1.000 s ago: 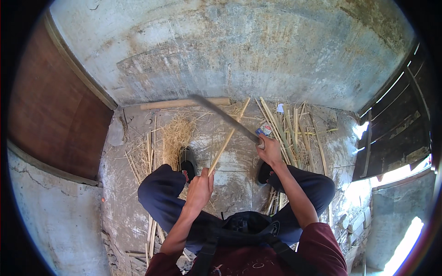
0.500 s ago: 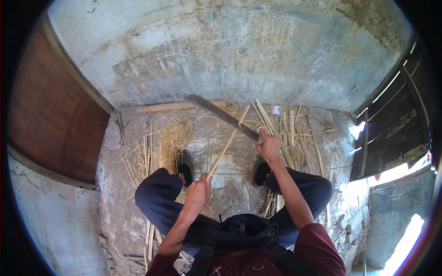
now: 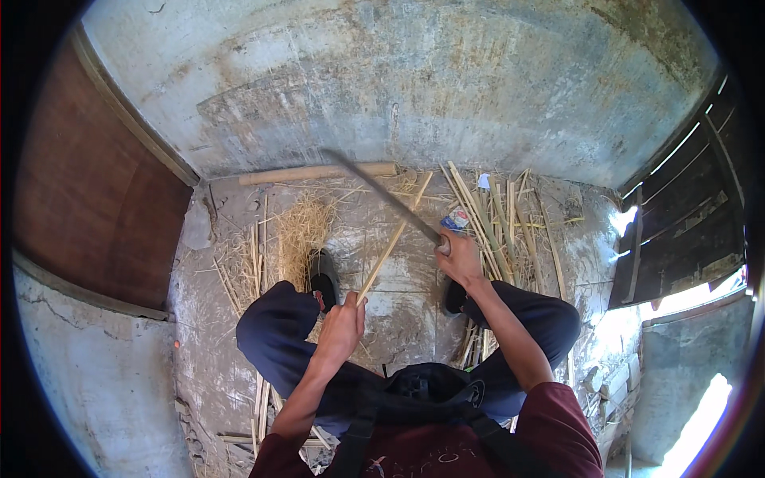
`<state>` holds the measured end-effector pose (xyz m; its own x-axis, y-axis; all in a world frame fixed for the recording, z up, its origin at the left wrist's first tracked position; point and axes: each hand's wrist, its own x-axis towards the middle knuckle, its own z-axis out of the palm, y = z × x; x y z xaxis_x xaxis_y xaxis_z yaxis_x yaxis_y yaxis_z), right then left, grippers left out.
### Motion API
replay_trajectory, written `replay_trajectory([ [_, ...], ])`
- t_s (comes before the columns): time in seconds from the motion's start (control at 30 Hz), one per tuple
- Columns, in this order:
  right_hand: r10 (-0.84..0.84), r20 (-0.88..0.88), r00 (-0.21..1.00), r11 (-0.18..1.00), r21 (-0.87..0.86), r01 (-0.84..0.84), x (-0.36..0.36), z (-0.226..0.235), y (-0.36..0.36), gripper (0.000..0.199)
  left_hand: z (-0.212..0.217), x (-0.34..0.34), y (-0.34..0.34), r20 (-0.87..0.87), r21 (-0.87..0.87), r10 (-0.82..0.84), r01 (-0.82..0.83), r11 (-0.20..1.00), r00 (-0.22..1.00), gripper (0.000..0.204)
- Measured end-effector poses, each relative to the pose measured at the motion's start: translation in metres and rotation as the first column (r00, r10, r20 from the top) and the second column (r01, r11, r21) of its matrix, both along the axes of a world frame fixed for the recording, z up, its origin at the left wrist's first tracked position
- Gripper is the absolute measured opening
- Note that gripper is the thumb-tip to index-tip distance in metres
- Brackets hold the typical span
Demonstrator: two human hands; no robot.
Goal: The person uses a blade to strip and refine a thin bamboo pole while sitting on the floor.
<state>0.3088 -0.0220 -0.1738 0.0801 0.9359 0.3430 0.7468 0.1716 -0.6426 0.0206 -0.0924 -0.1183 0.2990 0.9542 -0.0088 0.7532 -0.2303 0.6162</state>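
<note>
My left hand (image 3: 341,331) is closed around the near end of a thin bamboo strip (image 3: 389,245), which slants up and away to the right. My right hand (image 3: 460,259) grips the handle of a machete (image 3: 381,191). Its long dark blade points to the far left and looks narrow from this angle. Blade and strip cross in the picture; whether they touch, I cannot tell. Both hands are in front of my bent knees, above the floor between my feet.
Bamboo strips (image 3: 502,219) lie on the right, with a blue and white packet (image 3: 456,219) beside them. On the left is a heap of shavings (image 3: 301,231) with more strips. A bamboo pole (image 3: 319,174) rests along the stained wall (image 3: 390,80).
The machete blade has turned and now shows a thinner profile. My right hand has shifted slightly left and nearer, bringing the packet into view. My left hand still holds the strip.
</note>
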Motion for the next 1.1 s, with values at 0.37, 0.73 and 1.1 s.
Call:
replay_trajectory([
  [0.37, -0.171, 0.224, 0.960, 0.983, 0.111, 0.149, 0.044, 0.003, 0.027, 0.021, -0.006, 0.010, -0.002, 0.029, 0.064, -0.075, 0.073, 0.995, 0.997, 0.016],
  [0.73, -0.106, -0.156, 0.982, 0.994, -0.031, 0.103, -0.004, -0.022, 0.013, 0.022, 0.003, -0.003, 0.002, -0.002, -0.049, -0.023, 0.023, 0.999, 1.000, 0.012],
  [1.1, 0.156, 0.378, 0.913, 0.966, 0.136, -0.221, -0.003, -0.005, -0.014, 0.025, 0.001, -0.001, -0.008, 0.082, -0.070, -0.074, 0.080, 0.994, 0.994, 0.014],
])
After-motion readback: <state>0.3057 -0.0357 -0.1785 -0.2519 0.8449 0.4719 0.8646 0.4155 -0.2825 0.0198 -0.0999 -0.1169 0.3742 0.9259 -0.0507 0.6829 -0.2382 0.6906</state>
